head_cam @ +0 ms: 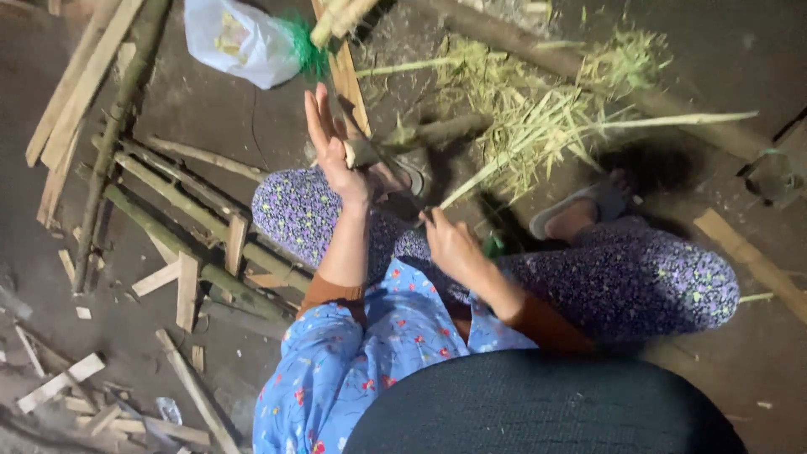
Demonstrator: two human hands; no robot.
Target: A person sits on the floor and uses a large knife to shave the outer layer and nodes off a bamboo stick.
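I sit on the ground with my knees apart in purple flowered trousers. My left hand (334, 145) is raised above my left knee, fingers straight and spread, its palm against the pale end of a short dark stick (437, 130) that points right. My right hand (451, 244) sits lower, between my knees, closed around the near end of a long thin bamboo strip (588, 130). The strip runs up and to the right over a heap of pale green bamboo shavings (521, 101). What lies under the right hand's fingers is hidden.
A frame of green bamboo poles and wooden slats (181, 219) lies at the left, with loose offcuts (63, 380) near it. A white plastic bag (239, 38) sits at the top. A thick pole (580, 67) crosses the upper right. My sandalled foot (580, 210) rests by the shavings.
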